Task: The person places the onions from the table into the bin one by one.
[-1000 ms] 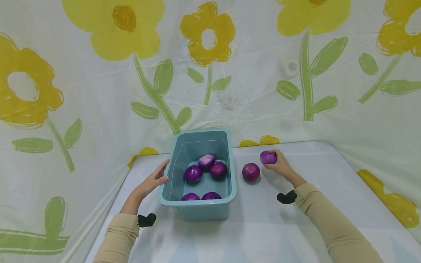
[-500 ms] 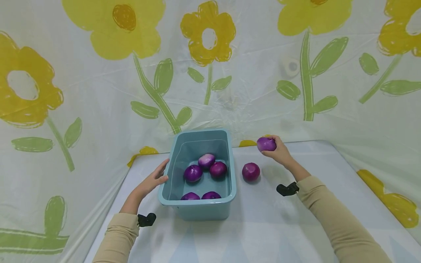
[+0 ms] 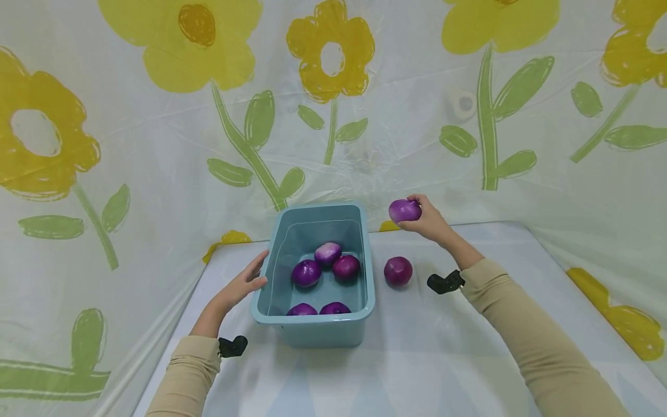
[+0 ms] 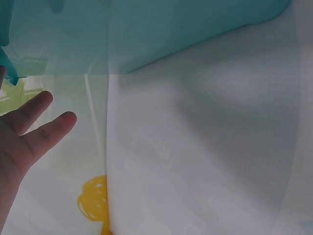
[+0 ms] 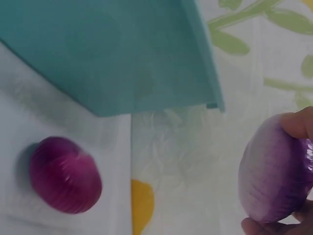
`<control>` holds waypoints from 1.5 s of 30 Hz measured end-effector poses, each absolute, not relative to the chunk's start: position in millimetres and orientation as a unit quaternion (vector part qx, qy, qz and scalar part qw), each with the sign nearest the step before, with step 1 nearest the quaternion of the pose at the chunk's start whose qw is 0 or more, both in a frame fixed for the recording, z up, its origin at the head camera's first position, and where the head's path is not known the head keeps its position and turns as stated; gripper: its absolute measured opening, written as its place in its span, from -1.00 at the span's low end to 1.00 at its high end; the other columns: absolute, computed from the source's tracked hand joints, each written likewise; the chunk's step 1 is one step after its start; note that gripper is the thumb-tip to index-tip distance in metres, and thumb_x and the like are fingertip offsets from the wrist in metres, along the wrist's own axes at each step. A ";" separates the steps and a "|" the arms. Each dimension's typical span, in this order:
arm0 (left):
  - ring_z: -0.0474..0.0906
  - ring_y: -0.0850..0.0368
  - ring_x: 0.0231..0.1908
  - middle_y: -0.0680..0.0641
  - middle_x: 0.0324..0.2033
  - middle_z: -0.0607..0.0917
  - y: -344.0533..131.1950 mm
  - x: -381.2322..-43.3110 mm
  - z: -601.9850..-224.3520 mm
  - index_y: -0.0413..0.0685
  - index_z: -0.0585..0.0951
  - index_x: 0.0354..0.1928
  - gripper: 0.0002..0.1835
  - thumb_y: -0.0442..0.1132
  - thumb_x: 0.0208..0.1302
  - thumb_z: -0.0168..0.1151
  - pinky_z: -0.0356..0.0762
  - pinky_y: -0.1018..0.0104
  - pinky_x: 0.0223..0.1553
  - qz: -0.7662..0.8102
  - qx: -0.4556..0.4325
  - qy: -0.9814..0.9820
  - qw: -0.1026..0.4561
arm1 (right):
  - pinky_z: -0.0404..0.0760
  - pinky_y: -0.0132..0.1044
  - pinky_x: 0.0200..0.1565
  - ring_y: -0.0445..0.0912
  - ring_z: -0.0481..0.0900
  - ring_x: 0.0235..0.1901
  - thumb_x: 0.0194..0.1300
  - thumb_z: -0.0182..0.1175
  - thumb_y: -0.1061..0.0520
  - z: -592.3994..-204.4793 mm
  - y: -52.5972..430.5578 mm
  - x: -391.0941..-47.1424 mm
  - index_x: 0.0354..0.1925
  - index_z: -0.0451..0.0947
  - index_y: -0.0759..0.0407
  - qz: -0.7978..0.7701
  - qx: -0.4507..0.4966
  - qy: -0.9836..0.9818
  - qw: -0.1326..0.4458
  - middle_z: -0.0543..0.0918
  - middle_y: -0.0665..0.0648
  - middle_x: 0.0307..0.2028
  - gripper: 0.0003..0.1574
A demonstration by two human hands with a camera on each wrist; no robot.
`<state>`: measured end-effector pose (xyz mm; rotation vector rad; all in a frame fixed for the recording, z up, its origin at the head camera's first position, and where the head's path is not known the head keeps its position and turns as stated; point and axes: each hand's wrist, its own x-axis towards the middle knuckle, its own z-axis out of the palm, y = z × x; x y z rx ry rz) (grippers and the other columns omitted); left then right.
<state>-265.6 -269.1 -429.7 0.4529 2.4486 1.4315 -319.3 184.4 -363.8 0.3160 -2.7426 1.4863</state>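
My right hand (image 3: 429, 221) grips a purple onion (image 3: 405, 211) in the air, to the right of the blue plastic bin's far end. In the right wrist view the held onion (image 5: 274, 171) shows pale streaked skin between thumb and fingers. My left hand (image 3: 242, 289) rests at the left rim of the bin (image 3: 369, 272), fingers fairly straight and spread. Inside the bin lie several red onions, among them a dark one (image 3: 306, 273) and a paler one (image 3: 327, 253). Another red onion (image 3: 398, 271) sits on the table just right of the bin.
The bin stands on a table with a pale cloth (image 3: 417, 359). Behind the table hangs a white sheet (image 3: 396, 133) printed with yellow flowers. Black wrist cameras jut from both sleeves, one (image 3: 445, 282) at the right and one (image 3: 233, 346) at the left.
My right hand has lifted the onion from near the table and carried it up and leftward, toward the bin. The left hand and the other onions have stayed put.
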 end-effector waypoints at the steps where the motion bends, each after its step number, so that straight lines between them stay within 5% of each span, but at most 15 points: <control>1: -0.18 -0.33 0.36 -0.15 0.42 -0.15 -268.8 -265.5 -429.5 0.18 -0.16 0.43 -0.19 0.00 0.25 0.02 -0.08 -0.40 0.17 0.494 0.156 0.845 0.134 | 0.36 0.13 0.13 0.29 0.25 0.18 0.13 0.24 0.11 -360.3 181.4 -319.6 0.28 -0.03 0.27 0.473 0.103 -0.875 0.000 0.16 0.41 0.26 -0.10; 20: -0.17 -0.34 0.35 -0.17 0.42 -0.14 -268.6 -264.6 -427.8 0.18 -0.16 0.43 -0.19 -0.03 0.26 0.02 -0.09 -0.41 0.16 0.499 0.156 0.842 0.133 | 0.47 0.02 0.07 0.18 0.34 0.12 0.04 0.31 0.10 -317.8 105.8 -320.6 0.27 0.04 0.21 0.478 0.149 -0.866 -0.015 0.29 0.31 0.18 -0.06; 45: -0.19 -0.32 0.36 -0.15 0.43 -0.15 -270.1 -265.5 -432.3 0.19 -0.16 0.43 -0.18 0.04 0.24 0.02 -0.10 -0.40 0.17 0.492 0.147 0.848 0.131 | 0.44 -0.01 0.11 0.12 0.33 0.18 0.07 0.28 -0.06 -339.7 43.2 -297.9 0.34 0.04 0.14 0.420 0.196 -0.882 -0.085 0.27 0.23 0.26 -0.02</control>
